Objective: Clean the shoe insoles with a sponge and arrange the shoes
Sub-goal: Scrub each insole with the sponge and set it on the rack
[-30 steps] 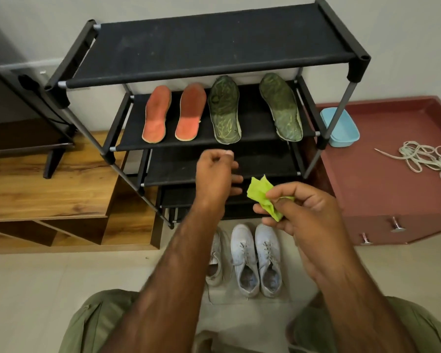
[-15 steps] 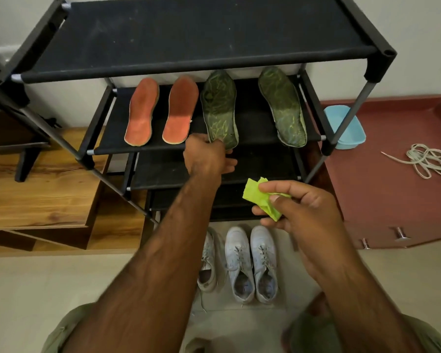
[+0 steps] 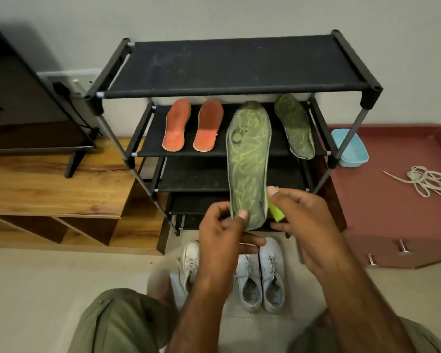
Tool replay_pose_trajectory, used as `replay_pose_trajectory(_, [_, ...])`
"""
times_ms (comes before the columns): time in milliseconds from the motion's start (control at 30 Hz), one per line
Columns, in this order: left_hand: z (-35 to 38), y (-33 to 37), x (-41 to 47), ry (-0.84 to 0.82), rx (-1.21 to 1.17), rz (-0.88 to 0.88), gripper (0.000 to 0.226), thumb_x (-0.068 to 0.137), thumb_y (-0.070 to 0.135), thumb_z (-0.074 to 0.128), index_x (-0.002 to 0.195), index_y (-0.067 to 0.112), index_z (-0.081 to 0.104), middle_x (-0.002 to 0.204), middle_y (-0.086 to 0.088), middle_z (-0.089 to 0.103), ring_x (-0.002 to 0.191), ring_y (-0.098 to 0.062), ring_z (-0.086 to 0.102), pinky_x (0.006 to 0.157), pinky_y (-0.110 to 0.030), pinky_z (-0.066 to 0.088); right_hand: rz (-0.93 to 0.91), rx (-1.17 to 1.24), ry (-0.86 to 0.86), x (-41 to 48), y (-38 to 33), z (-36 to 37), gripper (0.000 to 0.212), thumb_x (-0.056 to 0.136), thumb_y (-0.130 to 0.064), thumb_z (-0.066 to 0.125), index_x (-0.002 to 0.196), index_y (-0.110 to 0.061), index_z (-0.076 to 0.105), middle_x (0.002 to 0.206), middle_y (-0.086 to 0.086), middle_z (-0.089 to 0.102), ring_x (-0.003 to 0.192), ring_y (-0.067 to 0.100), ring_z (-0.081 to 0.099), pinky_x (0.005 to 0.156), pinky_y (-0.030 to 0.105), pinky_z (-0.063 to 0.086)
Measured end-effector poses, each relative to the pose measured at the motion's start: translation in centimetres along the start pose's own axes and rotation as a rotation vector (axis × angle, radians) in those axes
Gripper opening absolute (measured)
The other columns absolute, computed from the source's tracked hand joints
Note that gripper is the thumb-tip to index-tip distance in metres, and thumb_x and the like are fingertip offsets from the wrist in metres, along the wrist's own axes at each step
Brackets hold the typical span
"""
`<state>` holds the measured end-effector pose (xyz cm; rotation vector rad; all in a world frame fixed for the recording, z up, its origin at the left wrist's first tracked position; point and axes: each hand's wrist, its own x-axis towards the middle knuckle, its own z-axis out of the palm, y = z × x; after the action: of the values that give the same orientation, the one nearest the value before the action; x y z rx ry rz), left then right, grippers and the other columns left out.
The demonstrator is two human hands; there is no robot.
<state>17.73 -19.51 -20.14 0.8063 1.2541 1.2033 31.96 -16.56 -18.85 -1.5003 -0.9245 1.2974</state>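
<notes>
My left hand [image 3: 224, 235] grips the heel end of a green patterned insole [image 3: 248, 159], held upright in front of the black shoe rack [image 3: 234, 90]. My right hand [image 3: 303, 220] holds a bright green sponge [image 3: 275, 212], mostly hidden behind the insole's right edge, with its thumb touching that edge. A second green insole [image 3: 294, 126] and two orange insoles [image 3: 176, 124] [image 3: 209, 124] lie on the rack's second shelf. White shoes [image 3: 261, 273] stand on the floor below my hands; another white shoe [image 3: 189, 261] is partly hidden by my left arm.
A light blue tub [image 3: 354, 154] and a coil of white laces [image 3: 428, 182] sit on the maroon cabinet [image 3: 392, 212] at right. A wooden stand [image 3: 49, 187] with a dark screen [image 3: 18, 98] is at left. Beige floor [image 3: 49, 289] spreads in front.
My left hand took the left green insole off the second shelf and brought it toward me. My right hand with the sponge moved up against the insole's edge. The view pulled back.
</notes>
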Motion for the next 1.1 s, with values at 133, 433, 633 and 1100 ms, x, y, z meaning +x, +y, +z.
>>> replay_pose_trajectory(133, [-0.7,0.4,-3.6,-0.075,-0.020,0.025,0.014,0.102,0.015,0.060,0.114,0.009,0.057,0.094,-0.016,0.077,0.069,-0.035,0.073,0.063,-0.039,0.057,-0.082,-0.065,0.043,-2.8,-0.5,0.7,0.008,0.095,-0.023,0.073,0.091,-0.021,0.080,0.086,-0.005,0.080,0.086,0.013,0.076,0.075,0.032,0.057])
replay_pose_trajectory(433, [-1.6,3.8,-5.9,-0.059,-0.107,0.073,0.023,0.094,0.025,0.064,0.109,0.008,0.072,0.106,-0.024,0.072,0.093,-0.037,0.069,0.075,-0.044,0.058,-0.129,0.046,0.022,-9.9,-2.3,0.3,0.008,0.095,-0.015,0.072,0.097,-0.015,0.080,0.086,0.002,0.080,0.083,0.018,0.078,0.073,0.033,0.060])
replay_pose_trajectory(633, [-1.1,5.4,-7.1,-0.126,-0.218,-0.034,0.024,0.099,0.013,0.057,0.118,0.007,0.070,0.106,-0.019,0.074,0.094,-0.033,0.072,0.084,-0.045,0.059,-0.108,0.028,-0.091,-14.1,-1.8,-0.7,0.011,0.094,-0.012,0.072,0.099,-0.016,0.081,0.092,0.002,0.081,0.088,0.016,0.078,0.074,0.028,0.060])
replay_pose_trajectory(1100, [-0.4,2.5,-10.0,-0.224,-0.263,-0.050,0.059,0.089,-0.012,0.038,0.131,0.021,0.062,0.122,-0.017,0.071,0.114,-0.041,0.066,0.096,-0.054,0.054,-0.623,-0.420,0.325,-14.4,-3.8,0.1,0.056,0.090,-0.005,0.069,0.133,-0.041,0.061,0.106,-0.021,0.071,0.090,-0.001,0.067,0.078,0.025,0.055])
